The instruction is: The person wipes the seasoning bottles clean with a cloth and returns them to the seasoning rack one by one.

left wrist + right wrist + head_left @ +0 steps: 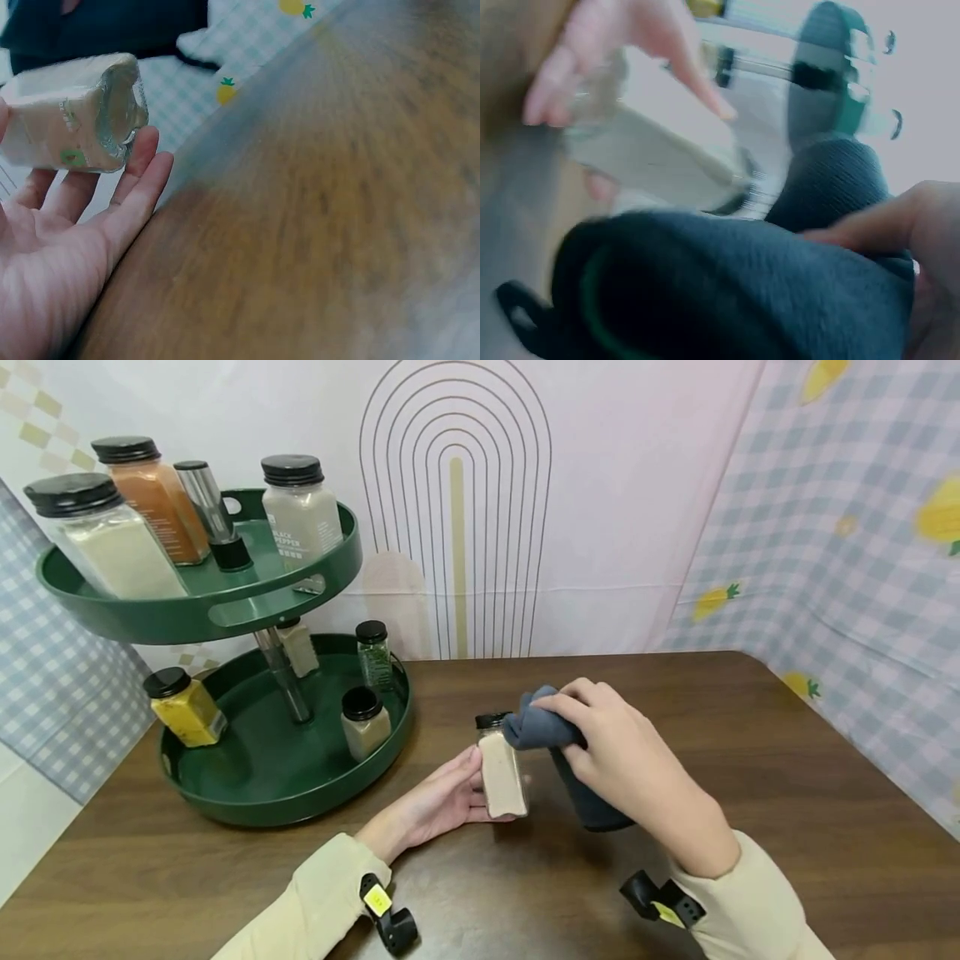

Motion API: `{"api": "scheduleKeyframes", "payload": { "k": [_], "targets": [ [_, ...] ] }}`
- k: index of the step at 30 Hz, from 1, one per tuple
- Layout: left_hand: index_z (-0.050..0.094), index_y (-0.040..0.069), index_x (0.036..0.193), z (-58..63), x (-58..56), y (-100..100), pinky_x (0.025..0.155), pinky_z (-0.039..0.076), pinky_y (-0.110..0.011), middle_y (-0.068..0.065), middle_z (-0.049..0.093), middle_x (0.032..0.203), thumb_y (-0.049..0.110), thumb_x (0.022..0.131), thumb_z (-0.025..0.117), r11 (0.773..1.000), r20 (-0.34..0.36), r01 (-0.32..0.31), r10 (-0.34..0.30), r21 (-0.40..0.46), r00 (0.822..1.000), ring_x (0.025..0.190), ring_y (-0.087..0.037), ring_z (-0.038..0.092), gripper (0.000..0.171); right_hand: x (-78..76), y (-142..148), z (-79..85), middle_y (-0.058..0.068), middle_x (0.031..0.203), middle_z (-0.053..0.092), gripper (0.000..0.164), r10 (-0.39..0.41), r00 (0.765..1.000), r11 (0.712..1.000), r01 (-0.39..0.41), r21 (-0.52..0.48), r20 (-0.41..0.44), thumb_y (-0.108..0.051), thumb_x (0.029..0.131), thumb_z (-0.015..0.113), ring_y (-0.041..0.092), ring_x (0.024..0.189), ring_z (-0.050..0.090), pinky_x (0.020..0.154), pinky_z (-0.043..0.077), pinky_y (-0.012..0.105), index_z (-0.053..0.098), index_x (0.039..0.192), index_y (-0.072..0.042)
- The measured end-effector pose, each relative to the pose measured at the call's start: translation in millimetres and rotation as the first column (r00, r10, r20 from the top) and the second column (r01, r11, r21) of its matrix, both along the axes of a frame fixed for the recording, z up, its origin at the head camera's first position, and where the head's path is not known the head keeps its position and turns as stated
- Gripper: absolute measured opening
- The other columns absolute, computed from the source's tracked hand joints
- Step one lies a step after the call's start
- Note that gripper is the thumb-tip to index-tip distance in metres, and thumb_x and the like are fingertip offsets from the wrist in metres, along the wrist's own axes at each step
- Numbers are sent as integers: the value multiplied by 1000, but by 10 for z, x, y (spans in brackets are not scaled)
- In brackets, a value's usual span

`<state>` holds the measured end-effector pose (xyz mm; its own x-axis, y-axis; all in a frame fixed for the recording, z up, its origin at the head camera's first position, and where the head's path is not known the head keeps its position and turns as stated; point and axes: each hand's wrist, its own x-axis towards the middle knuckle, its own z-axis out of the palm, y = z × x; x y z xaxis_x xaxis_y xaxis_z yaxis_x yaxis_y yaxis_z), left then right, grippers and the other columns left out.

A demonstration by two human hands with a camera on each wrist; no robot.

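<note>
A square glass spice jar (502, 775) with a black lid and pale powder inside is held in my left hand (442, 797), thumb on one side and fingers round the other. The left wrist view shows the jar's (71, 116) clear glass base tilted toward the camera. My right hand (611, 743) grips a bunched dark blue-grey cloth (543, 722), whose folded top overlaps the jar near its lid. The rest of the cloth hangs down toward the table. In the right wrist view, the cloth (780, 277) fills the foreground, with the jar (660, 142) behind it.
A green two-tier turntable rack (285, 806) stands on the wooden table (765, 777) at left. Its upper tier bears larger jars, including black pepper (300, 522), and a silver grinder (210, 510). Below are smaller jars, among them a yellow one (187, 710) leaning at the rim.
</note>
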<state>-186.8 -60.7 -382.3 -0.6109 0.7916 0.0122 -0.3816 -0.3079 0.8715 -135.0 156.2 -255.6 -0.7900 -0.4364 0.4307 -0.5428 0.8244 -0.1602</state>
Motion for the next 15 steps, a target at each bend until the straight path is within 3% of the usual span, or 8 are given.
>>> {"api": "scheduleKeyframes", "payload": {
  "k": [5,15],
  "targets": [
    [15,15,148,-3,9,1,95,45,-42,-27,40,139,43,99,35,1000,-33,12,-12,4,999,113,-27,56,60,-25,-112,-134,3,96,59,38,0,999,1000,1,5,-33,7,72,65,22,89,55,75,51,39,67,104,-12],
    [19,11,147,-5,6,-2,97,43,-47,-20,50,133,43,100,32,1000,-18,15,-15,-4,1000,111,-28,58,59,-19,-87,-137,2,95,56,35,64,998,994,-62,94,-14,6,70,67,20,88,55,69,50,37,67,100,-13]
  ]
}}
